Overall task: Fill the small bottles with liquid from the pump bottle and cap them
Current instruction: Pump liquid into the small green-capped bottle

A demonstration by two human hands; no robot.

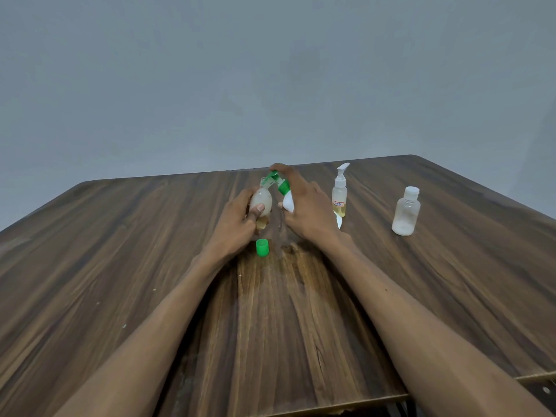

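Note:
My left hand [239, 225] grips a small round bottle [261, 200] of cloudy whitish liquid, tilted with its open neck up toward the right. My right hand [304, 206] holds a white pump bottle [287, 201] with a green pump head [278, 180]; a finger lies on top of the pump and the nozzle meets the small bottle's mouth. A loose green cap [262, 247] stands on the table just below my hands.
To the right stand a clear pump bottle [340, 194] with yellow liquid and a red-marked label, and a capped translucent bottle [406, 212]. A wet patch darkens the wooden table [120, 251] near the cap. The table's front edge [346, 406] is close to me.

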